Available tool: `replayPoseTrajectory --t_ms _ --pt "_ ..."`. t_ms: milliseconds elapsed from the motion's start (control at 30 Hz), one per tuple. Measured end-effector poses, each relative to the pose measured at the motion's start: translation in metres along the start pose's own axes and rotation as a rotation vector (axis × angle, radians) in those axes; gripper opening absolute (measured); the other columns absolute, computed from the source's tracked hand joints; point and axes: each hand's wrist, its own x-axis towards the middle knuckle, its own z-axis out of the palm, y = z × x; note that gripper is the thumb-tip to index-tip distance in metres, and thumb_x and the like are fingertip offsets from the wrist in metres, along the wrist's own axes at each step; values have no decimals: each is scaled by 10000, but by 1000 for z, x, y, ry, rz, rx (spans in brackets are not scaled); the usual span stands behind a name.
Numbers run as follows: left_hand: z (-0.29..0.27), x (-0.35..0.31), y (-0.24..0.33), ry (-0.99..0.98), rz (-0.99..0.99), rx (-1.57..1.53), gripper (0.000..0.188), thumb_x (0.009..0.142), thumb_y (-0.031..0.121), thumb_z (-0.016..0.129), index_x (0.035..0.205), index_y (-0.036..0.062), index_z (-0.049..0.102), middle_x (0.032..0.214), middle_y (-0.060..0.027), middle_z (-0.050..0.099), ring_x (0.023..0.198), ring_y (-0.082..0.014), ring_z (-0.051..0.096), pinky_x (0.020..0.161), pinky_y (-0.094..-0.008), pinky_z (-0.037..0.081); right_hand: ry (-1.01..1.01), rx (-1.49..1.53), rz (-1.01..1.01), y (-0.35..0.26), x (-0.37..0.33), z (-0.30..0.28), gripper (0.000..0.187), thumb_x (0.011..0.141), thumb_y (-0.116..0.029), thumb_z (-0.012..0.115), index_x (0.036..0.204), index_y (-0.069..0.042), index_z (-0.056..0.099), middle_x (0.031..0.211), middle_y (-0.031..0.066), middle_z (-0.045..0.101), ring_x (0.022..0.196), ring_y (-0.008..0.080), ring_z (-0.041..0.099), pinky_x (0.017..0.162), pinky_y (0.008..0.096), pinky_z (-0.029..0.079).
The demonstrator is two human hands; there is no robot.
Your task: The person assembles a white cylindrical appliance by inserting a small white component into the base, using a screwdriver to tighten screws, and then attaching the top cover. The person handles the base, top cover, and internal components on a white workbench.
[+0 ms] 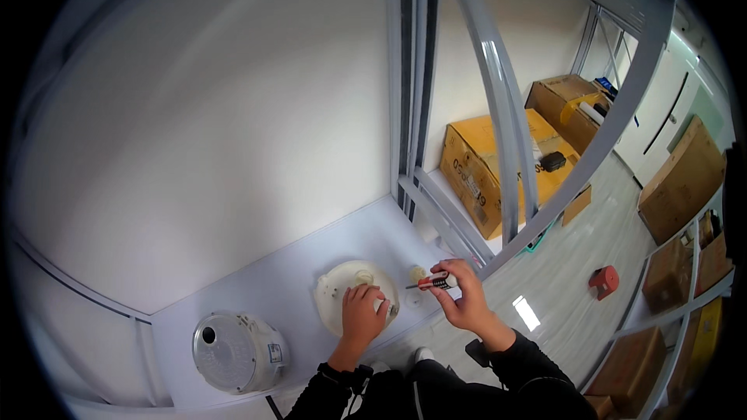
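Observation:
In front of me lies a round off-white plastic cover with a ring-shaped part near its far edge. My left hand rests on the cover, fingers bent and the thumb apart from them. It hides part of the middle. My right hand is closed round a screwdriver with a red, black and white handle. The thin shaft points left and stands just beyond the cover's right edge. Close behind the screwdriver sits a small yellowish round piece.
A white drum-shaped housing with a dark round hole stands at the left of the pale tabletop. A grey metal frame rises at the right. Beyond it are a large cardboard box, a red stool and shelves with boxes.

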Motion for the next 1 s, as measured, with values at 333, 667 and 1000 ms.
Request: replayPoseTrajectory --t_ms 333,667,1000 --pt "55 3 40 5 91 263 121 807 180 852 884 143 766 1350 -91 636 1442 -373 476 1244 -613 304 -58 89 30 24 -5 -43 498 877 56 784 1338 -16 612 1265 201 636 1080 359 675 941 393 548" --pt "85 -4 48 65 -20 374 52 796 225 848 803 193 808 1486 -75 589 1550 -376 352 1281 -685 170 -137 147 54 49 -19 -54 499 895 17 783 1350 -39 586 1263 172 681 1169 358 667 1079 460 481" --pt "100 -2 38 28 -72 351 98 875 196 770 919 177 856 1518 -76 587 1542 -346 374 1299 -603 217 -174 138 9 67 -24 -52 458 891 34 783 1316 -5 617 1270 215 659 1129 384 672 954 421 562"
